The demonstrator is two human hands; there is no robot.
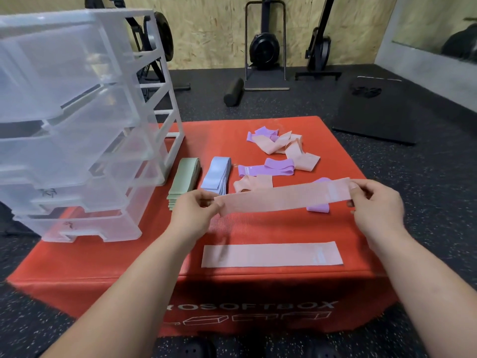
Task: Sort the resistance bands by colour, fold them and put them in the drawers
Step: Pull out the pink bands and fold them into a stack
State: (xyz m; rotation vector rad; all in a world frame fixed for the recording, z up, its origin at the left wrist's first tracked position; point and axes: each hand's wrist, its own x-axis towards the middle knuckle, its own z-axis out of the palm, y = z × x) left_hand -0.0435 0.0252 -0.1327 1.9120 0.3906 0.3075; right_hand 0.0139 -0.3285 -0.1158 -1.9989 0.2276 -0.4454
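Observation:
I hold a pink resistance band (284, 197) stretched flat above the red soft box (154, 254). My left hand (193, 210) pinches its left end and my right hand (374, 205) pinches its right end. Another pink band (271, 254) lies flat near the box's front edge. A stack of green bands (184, 179) and a stack of blue bands (216, 177) lie side by side next to the clear plastic drawer unit (77, 125) on the left. Loose pink bands (284, 146) and purple bands (265, 170) lie tangled further back.
The drawer unit's drawers are pulled out towards me, stepped. Dark rubber gym floor (426, 228) surrounds the box. A black foam roller (233, 91), exercise machines (264, 47) and a black mat (374, 112) stand behind.

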